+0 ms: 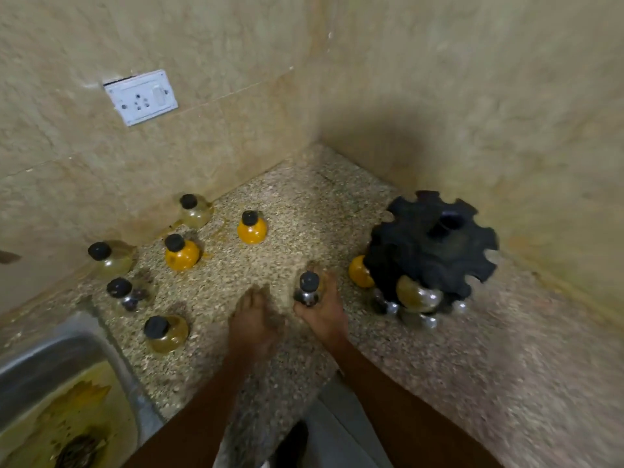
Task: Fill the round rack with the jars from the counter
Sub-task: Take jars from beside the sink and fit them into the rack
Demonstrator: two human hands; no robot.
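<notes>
Speckled stone forms the bench (pixel 439 383); a small dark-capped jar (pixel 308 289) is pinched upright in the right hand (pixel 322 315), near the bench centre, just left of the black round rack (pixel 432 244); the left hand (pixel 255 327) is laid flat with fingers spread, holding nothing; jars are seen at the rack's near-left side, among them an orange jar (pixel 359 272); six capped jars stand well apart to the left, including a yellow jar (pixel 251 228); a steel sink (pixel 50 359) lies near left.
</notes>
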